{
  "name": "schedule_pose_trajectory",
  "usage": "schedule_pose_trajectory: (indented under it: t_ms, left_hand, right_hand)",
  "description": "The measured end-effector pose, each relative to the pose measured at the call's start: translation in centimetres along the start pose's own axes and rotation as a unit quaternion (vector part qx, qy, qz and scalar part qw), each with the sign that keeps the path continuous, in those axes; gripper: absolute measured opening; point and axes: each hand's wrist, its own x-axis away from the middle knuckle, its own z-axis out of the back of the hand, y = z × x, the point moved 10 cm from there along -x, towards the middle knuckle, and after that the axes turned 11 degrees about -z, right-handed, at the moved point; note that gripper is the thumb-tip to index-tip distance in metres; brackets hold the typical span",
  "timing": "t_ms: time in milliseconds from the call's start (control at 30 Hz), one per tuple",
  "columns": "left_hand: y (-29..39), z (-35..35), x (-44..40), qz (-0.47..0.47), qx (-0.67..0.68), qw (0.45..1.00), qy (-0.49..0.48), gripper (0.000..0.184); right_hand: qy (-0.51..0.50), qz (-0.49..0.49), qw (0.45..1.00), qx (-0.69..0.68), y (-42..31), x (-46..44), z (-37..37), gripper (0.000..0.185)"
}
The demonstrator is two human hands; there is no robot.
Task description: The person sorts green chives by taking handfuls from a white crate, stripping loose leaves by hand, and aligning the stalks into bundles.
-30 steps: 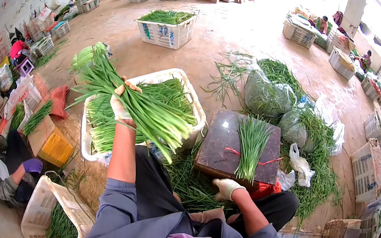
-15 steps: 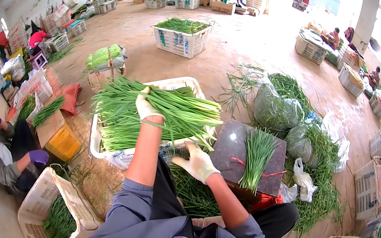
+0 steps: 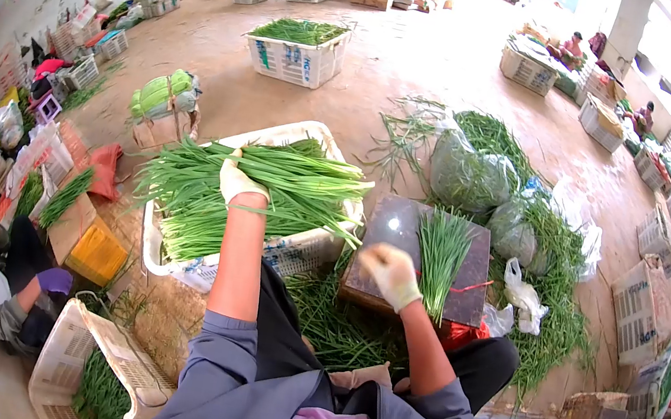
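Since the earlier frame, the right hand (image 3: 391, 276) has shifted from beside the white basket (image 3: 313, 130) to over the dark box (image 3: 388, 212), while the left hand (image 3: 241, 181) keeps its place among the stalks. On my feed, brown floor (image 3: 393, 69) fills much of the upper half of the frame. Right of centre I see a wide heap of loose greens (image 3: 553, 332), with a bulging clear plastic bag (image 3: 468, 178) at its upper left. Left of centre, the white basket is filled with long green stalks. Just right of it, near the middle of the frame, stands the dark box. Across the basket's contents lies the loose bunch (image 3: 310, 177), leafy ends to the left, pale ends reaching over the right rim. On the box lies a second bunch (image 3: 443, 253), its leaf tips toward the top of the frame. From here I read the left hand as wrapped around the loose bunch, fingers partly hidden. The right hand, left of the second bunch, is motion-blurred; I cannot tell whether its fingers are spread or pressed together. Smallest, a red tie (image 3: 472, 286) shows right of the second bunch.
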Motion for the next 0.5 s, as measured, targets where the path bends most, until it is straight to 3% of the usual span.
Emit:
schedule_pose_trajectory:
  t_ms: [33,200,267,300,367,500]
  left_hand:
    - [-0.6,-0.5,0.5,0.007,-0.002,1.000,-0.006,0.020]
    - [-2.2,-0.5,2.4,0.026,-0.033,0.999,0.006,0.021]
    - [-2.4,-0.2,2.8,0.027,-0.044,0.999,0.005,0.022]
    - [-2.4,0.0,2.7,0.021,-0.036,0.999,0.008,0.020]
    - [-2.3,0.1,2.7,0.016,-0.028,0.999,0.010,0.018]
    - [-2.6,0.4,2.8,0.026,-0.050,0.998,0.020,0.019]
  right_hand:
    - [-0.012,-0.107,0.983,-0.148,-2.6,0.2,1.1,0.022]
    - [-0.091,-0.207,0.917,-0.328,-6.3,-3.0,-2.8,0.027]
    - [-0.075,-0.267,0.849,-0.449,-3.9,-4.4,-4.6,0.023]
    - [-0.074,-0.268,0.849,-0.449,-3.1,-4.8,-5.2,0.023]
    - [-0.075,-0.221,0.793,-0.563,-2.7,-5.5,-5.7,0.018]
    - [-0.069,-0.227,0.812,-0.534,-2.4,-3.9,-5.9,0.013]
